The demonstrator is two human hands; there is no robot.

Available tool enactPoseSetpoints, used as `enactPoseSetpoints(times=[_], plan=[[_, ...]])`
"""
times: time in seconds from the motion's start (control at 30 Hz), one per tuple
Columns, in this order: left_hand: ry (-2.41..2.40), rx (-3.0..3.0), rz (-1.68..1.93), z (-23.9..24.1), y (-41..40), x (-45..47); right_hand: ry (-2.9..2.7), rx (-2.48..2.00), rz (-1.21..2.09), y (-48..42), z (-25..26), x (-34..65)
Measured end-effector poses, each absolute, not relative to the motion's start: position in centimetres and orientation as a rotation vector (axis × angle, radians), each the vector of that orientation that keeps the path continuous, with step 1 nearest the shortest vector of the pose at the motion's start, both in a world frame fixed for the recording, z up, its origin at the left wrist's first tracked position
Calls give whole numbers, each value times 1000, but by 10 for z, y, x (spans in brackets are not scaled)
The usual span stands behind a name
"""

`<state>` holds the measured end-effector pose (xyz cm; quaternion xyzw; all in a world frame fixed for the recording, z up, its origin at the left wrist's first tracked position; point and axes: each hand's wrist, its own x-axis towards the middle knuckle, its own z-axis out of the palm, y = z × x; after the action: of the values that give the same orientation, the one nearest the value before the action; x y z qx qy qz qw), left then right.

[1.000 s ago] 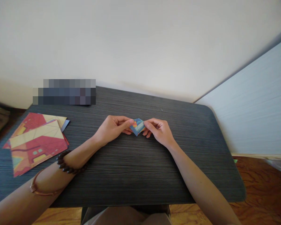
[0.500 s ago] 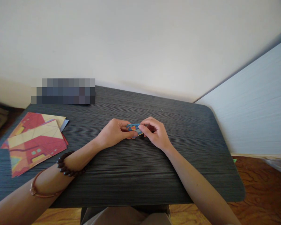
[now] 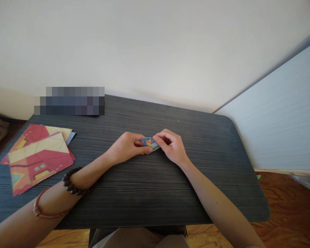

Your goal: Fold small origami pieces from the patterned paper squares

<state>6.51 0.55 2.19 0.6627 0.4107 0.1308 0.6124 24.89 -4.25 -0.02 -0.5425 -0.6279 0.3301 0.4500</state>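
Observation:
A small folded piece of patterned paper [image 3: 148,142], blue with orange, red and yellow patches, is held between both hands near the middle of the table. My left hand [image 3: 130,147] pinches its left end between thumb and fingers. On the other side, my right hand [image 3: 172,145] grips the right end, its thumb lying along the upper edge. The fingers cover both ends of the paper, so its full shape is hidden.
The dark ribbed table [image 3: 155,193] has rounded corners. Several printed paper sheets [image 3: 41,155], red, orange and cream, lie overlapping at its left. A blurred-out object [image 3: 72,101] stands at the back left. Behind is a white wall [image 3: 155,51], with a pale panel [image 3: 286,103] at right.
My right thumb has shifted slightly toward the paper's upper edge, and a little more of the patterned surface shows. Both hands keep their hold in nearly the same place.

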Motion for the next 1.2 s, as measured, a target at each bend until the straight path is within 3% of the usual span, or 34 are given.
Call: enactPoseSetpoints(times=[0.5,0.6,0.83,1.2], plan=[[932,1600,365,17,9,60,-1459,-1439,905,-40,-2,254],[939,1841,481,13,16,54,-1486,-1445,880,-40,-5,259],[624,2570,545,1,26,47,-1869,-1524,440,-38,-8,261],[473,2807,580,0,26,47,-2156,-1204,508,-46,-9,283]])
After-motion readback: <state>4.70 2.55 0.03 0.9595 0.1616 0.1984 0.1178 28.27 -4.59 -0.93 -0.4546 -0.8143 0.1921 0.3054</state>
